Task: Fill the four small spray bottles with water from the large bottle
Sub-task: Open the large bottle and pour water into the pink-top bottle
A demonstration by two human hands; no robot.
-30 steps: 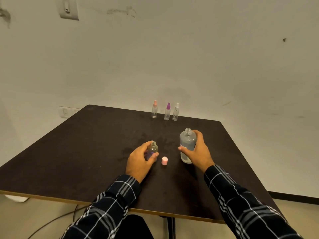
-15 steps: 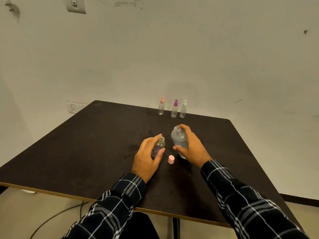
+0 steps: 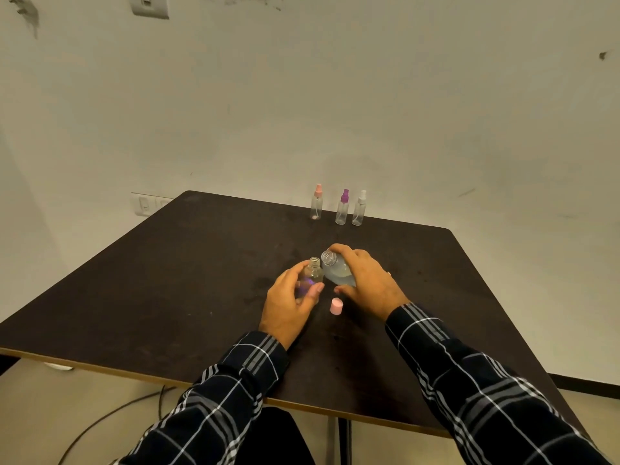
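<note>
A dark table [image 3: 167,297] is carrying everything. Near its middle the right hand [image 3: 369,283] is gripping the large bottle [image 3: 339,271], tilting its open neck leftward. The left hand [image 3: 288,307] is wrapping around an uncapped small bottle [image 3: 312,275], mouth just beside that neck. At the far edge a pink-top bottle [image 3: 316,207], a purple-top bottle [image 3: 342,209] and a white-top bottle [image 3: 359,209] are standing. A pink cap [image 3: 336,306] is lying between the hands.

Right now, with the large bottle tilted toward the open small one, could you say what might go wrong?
The small bottle has a narrow neck, so water from the large bottle may miss and spill onto the table. The pink cap lies loose near the right hand and could get knocked away.
</note>
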